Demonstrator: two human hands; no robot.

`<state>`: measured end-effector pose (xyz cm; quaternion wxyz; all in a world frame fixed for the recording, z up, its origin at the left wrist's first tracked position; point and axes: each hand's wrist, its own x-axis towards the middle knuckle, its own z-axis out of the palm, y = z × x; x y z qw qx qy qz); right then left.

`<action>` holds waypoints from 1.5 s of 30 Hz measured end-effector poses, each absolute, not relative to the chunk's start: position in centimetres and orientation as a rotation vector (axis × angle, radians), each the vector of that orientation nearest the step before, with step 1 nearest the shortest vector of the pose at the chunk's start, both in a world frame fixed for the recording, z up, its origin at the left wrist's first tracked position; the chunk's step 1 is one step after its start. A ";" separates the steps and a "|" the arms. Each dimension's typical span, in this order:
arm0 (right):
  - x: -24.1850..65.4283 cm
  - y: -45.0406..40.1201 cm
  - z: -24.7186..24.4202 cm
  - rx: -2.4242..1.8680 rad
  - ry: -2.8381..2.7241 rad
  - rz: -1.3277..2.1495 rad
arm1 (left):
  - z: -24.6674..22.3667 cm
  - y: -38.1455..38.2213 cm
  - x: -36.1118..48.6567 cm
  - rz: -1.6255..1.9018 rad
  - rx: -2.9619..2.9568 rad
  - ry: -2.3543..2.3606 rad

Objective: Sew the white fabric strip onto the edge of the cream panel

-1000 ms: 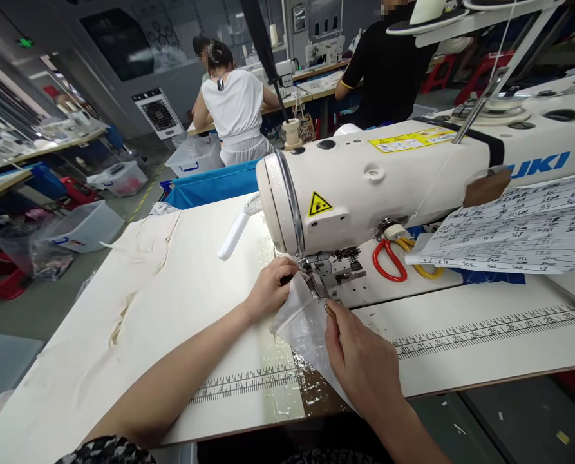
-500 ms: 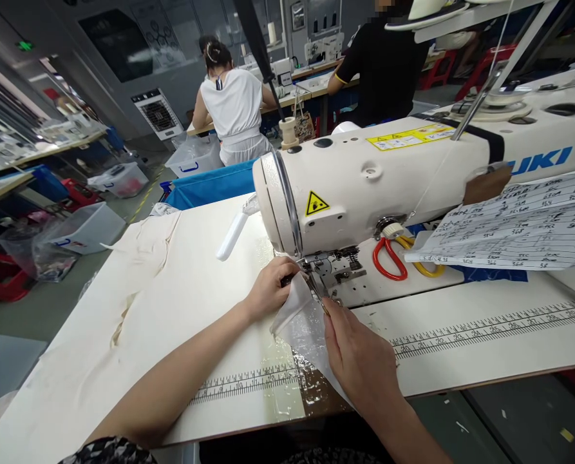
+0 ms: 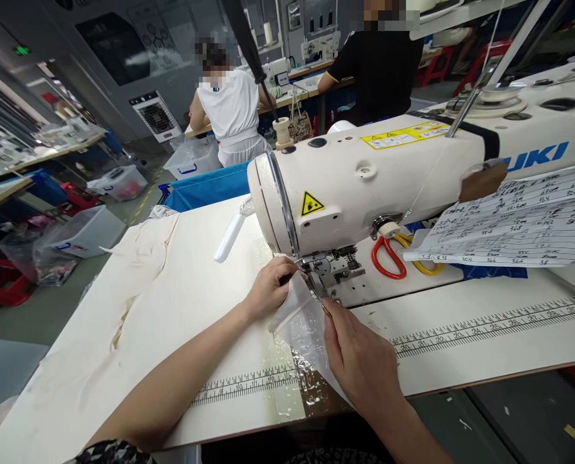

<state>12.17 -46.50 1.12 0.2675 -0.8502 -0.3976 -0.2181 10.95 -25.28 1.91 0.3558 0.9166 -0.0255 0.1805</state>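
Note:
Beside the needle area of a white sewing machine [image 3: 335,187], my left hand [image 3: 270,288] is closed, its curled fingers on the edge of a thin white piece of fabric [image 3: 301,319]. My right hand [image 3: 362,351] grips slim metal tweezers [image 3: 320,298], whose tips point at the presser foot [image 3: 310,265]. The fabric runs from the presser foot down between my hands and under the right one. Its edge at the needle is partly hidden by my left fingers.
Red and yellow-handled scissors [image 3: 388,258] lie behind the presser foot. A handwritten sheet [image 3: 514,219] hangs at the right. Cream fabric pieces [image 3: 123,309] spread over the left tabletop, near a white-handled tool [image 3: 230,238]. A ruler strip [image 3: 485,328] marks the front edge. Two people sit beyond.
The view has shifted slightly, so the machine sits a little further left. Both hands, the tweezers and the fabric stay in nearly the same place.

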 end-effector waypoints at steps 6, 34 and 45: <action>12.1 -46.5 1.1 -2.309 -1.091 -0.580 | 2.1 -25.8 10.8 0.500 2.469 -0.123; 12.4 -46.0 0.9 -2.379 -1.055 -0.643 | 1.8 -25.8 11.2 0.914 2.696 -0.665; 9.0 -49.7 1.2 -2.257 -1.015 -0.530 | 3.3 -26.0 9.3 0.474 2.897 -0.668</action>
